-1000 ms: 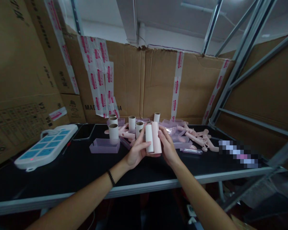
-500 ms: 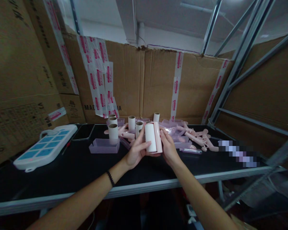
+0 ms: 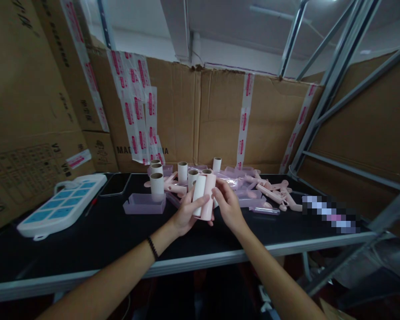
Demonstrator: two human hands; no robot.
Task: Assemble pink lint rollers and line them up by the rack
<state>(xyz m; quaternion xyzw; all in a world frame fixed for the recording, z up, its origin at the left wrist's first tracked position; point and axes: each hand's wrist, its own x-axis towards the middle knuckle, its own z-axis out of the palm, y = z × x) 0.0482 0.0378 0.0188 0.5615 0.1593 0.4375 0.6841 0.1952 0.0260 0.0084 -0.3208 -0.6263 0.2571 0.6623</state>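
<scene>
A white paper roll (image 3: 199, 195) sits against a curved pink plastic cover (image 3: 208, 200), tilted slightly, above the middle of the table. My left hand (image 3: 186, 217) is closed around the pair from the left, thumb lying across the front and fingertips showing below on the right. On the other side, my right hand (image 3: 229, 205) grips the pink cover's right edge with bent fingers. Behind them, white rolls with cardboard cores stand upright, one of them (image 3: 157, 184) by a translucent purple tray (image 3: 144, 205). Pink plastic handles (image 3: 270, 192) lie heaped to the right.
A white power strip-like case with blue panels (image 3: 62, 204) and a dark phone (image 3: 115, 184) lie at the left. Cardboard walls (image 3: 176, 115) close off the back, and a metal frame (image 3: 336, 84) rises at the right. The black table (image 3: 96, 249) has a metal front edge.
The roll and pink cover have turned in my hands, so more of the cover faces me. They have shifted slightly left and down. My right fingers have moved along the cover's edge.
</scene>
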